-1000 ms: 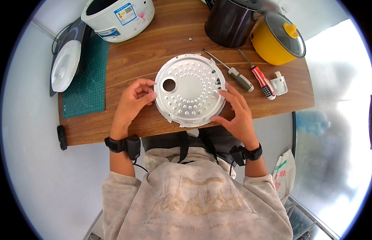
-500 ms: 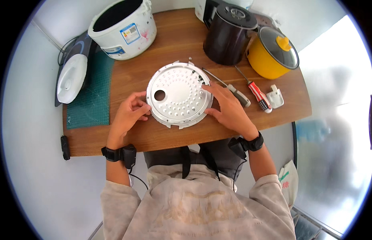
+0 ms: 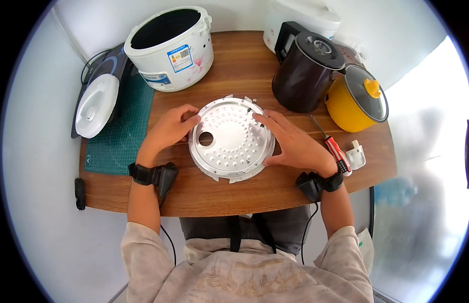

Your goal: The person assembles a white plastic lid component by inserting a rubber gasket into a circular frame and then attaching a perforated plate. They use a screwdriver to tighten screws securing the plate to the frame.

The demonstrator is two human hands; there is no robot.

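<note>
A round silver metal plate [image 3: 229,146], dotted with raised dimples and pierced by one round hole near its left side, lies on the wooden table in front of me. My left hand [image 3: 175,127] has its thumb and curled fingers at the plate's upper left rim. From the right, my right hand [image 3: 295,141] spans the plate's edge, fingertips on the upper right and thumb at the lower right rim. Small dark bits show on the plate beside those fingertips. A red and white screwdriver [image 3: 337,153] lies just beyond the right wrist.
A white rice cooker body [image 3: 194,68] stands back left, near a green cutting mat [image 3: 118,144] and a white oval lid [image 3: 96,107]. Back right are a dark kettle [image 3: 305,76] and a yellow pot [image 3: 345,108]. A small white plastic part [image 3: 356,155] sits at right.
The whole view has shifted, so the table appears lower. My left hand has moved farther up the plate's rim. My right hand now hides the grey-handled screwdriver.
</note>
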